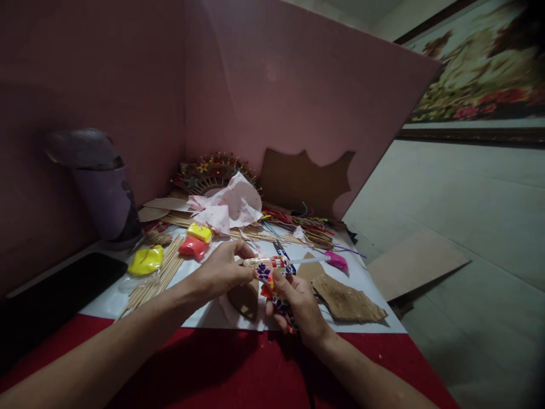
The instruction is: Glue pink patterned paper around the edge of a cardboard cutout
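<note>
A patterned glue gun (264,271) with purple flower prints is held between both hands above the front of the white sheet. My left hand (223,267) pinches its left end with thumb and fingers. My right hand (298,304) is wrapped round its handle, the thumb on top. A whitish translucent stick (313,260) reaches out of the gun to the right. Below the hands lies a brown rounded piece (244,298), partly hidden by them.
Thin wooden sticks (159,272), yellow clay (146,261), red clay (193,247) and a black device (72,284) lie left. Torn cardboard (347,298) and a pink packet (337,261) are right. Crumpled pink paper (230,204) and a purple bin (106,199) stand behind.
</note>
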### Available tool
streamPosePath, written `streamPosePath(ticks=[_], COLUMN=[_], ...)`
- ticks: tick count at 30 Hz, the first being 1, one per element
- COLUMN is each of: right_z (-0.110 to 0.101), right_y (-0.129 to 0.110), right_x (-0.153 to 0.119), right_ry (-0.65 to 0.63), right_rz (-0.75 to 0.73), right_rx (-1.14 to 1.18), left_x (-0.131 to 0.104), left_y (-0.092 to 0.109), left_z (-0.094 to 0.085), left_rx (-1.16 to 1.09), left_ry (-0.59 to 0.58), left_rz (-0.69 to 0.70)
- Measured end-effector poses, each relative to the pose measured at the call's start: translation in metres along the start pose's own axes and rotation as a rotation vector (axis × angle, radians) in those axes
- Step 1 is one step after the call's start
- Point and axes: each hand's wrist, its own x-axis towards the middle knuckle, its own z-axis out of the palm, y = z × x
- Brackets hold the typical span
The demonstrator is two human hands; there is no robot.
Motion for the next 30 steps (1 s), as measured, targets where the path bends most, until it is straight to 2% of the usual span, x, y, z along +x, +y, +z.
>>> streamPosePath(ticks=[5, 9, 13, 20, 25, 30], right_z=[0.0002, -0.0001, 0.0005, 0.0012, -0.0014, 0.0009], right_y=[-0.0023, -0.0023, -0.0026, -0.0028, -0.0013, -0.0033], right_x=[0.0003, 0.0005, 0.0003, 0.001, 0.0025, 0.0009], right_ry=[0.019, 0.02, 0.007, 0.028, 0.049, 0.031], right_rz=[0.022, 0.017, 0.022, 0.038, 0.047, 0.049], right_rx=[0.005, 0.0, -0.001, -0.018, -0.013, -0.032], left_x=[0.002, 0.0036, 0.0028, 0.0037, 0.0055, 0.0057], left_y=[0.001, 0.0002, 0.0003, -0.0001, 0.0002, 0.0014], left_z=[-0.0069, -0.004, -0.0009, -0.0083, -0.0085, -0.0068], left_rx=[0.022, 0.01, 0.067, 0.105, 0.066, 0.092], left_ry=[-0.014, -0.02, 0.007, 0.01, -0.051, 0.002], left_rz=[0.014, 0.052, 0.042, -0.007, -0.01, 0.004])
